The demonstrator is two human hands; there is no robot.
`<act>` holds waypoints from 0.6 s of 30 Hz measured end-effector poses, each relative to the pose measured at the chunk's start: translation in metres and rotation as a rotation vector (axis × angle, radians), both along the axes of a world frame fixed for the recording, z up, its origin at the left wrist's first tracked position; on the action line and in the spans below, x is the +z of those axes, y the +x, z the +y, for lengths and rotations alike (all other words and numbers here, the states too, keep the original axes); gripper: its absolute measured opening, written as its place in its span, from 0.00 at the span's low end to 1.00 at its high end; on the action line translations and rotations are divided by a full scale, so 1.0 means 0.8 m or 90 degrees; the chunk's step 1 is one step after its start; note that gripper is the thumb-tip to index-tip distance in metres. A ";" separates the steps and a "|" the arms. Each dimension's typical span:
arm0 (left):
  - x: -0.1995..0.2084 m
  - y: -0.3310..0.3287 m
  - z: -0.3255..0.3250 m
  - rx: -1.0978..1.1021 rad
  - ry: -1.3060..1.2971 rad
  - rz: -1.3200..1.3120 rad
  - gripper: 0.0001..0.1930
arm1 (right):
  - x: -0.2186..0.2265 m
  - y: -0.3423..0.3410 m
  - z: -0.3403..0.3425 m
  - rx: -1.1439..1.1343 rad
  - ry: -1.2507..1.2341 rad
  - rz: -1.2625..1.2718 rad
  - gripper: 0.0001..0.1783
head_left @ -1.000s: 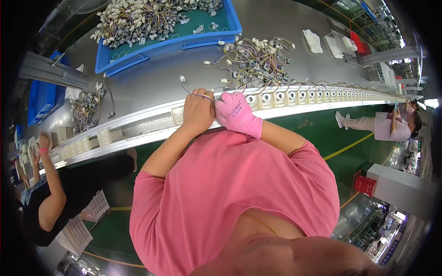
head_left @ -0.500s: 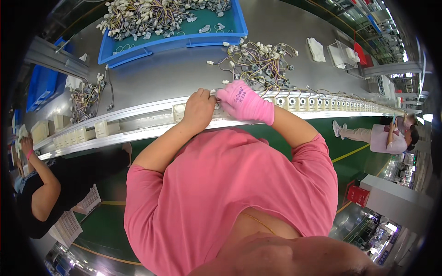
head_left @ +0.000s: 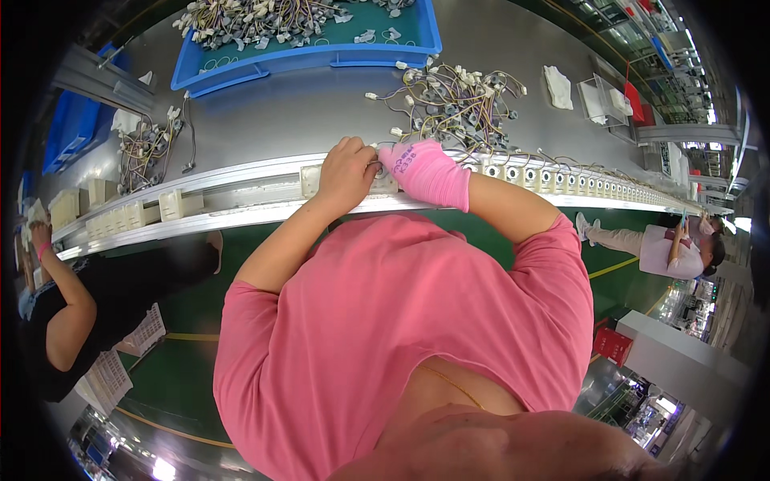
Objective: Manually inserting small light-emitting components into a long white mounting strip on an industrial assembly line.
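Observation:
My bare left hand (head_left: 345, 175) bends its fingers over a white plastic housing (head_left: 310, 183) sitting in the metal rail. Right beside it, my right hand (head_left: 423, 170), in a pink knitted glove, pinches at the same spot, its fingertips meeting the left ones. A small white plug and a bit of wire from a wire harness (head_left: 374, 147) show between the fingertips; the rest is hidden by the hands. To the right, a row of white housings with dark round inserts (head_left: 529, 176) runs along the rail, wires trailing from their tops.
Behind the rail lies a pile of wire harnesses (head_left: 457, 104). A blue bin (head_left: 321, 56) holds many more. Further left are a smaller harness bundle (head_left: 148, 152) and bare white housings (head_left: 120, 224). A white cloth (head_left: 557, 86) lies at right. A co-worker (head_left: 64, 305) works at far left.
Both hands stay together at the same housing, with only slight finger shifts. The whole view has tilted a little. The co-worker at left keeps handling something pale.

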State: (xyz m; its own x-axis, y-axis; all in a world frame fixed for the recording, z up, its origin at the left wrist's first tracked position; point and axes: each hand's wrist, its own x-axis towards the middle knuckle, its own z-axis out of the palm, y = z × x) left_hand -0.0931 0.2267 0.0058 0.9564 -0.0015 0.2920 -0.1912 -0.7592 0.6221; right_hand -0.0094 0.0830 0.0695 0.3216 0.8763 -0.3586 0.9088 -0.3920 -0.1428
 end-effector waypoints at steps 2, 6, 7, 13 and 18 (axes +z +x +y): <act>0.002 0.000 -0.001 0.007 0.006 0.011 0.05 | -0.009 -0.003 0.000 -0.033 0.019 -0.058 0.16; 0.001 -0.002 -0.003 0.010 -0.001 0.012 0.04 | -0.028 0.017 -0.007 -0.085 0.125 0.073 0.15; 0.000 -0.002 -0.003 0.013 0.000 0.004 0.04 | -0.027 0.016 -0.003 -0.126 0.100 0.093 0.13; -0.005 0.002 -0.001 0.001 -0.022 0.003 0.05 | -0.029 -0.020 -0.002 -0.044 0.094 -0.082 0.13; -0.008 0.002 -0.005 0.053 -0.004 -0.004 0.05 | -0.001 -0.005 0.008 0.004 0.053 -0.057 0.10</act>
